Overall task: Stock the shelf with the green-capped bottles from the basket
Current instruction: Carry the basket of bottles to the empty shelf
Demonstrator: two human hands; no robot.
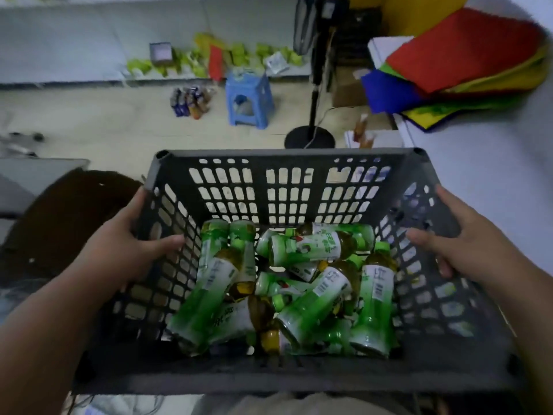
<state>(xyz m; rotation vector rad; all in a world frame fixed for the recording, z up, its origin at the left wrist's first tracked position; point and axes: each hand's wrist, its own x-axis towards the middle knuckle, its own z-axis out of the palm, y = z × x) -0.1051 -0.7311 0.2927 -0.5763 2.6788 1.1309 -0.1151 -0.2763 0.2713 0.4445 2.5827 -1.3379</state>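
While both hands grip basket [287, 187] sides, left hand [131, 250], right hand [454, 235], bottles [287, 283] inside

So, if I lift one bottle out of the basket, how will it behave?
A bottle probably feels heavy for its size, since it looks full. Its round body may roll once laid down. Others in the basket lean on each other, so neighbours could shift.
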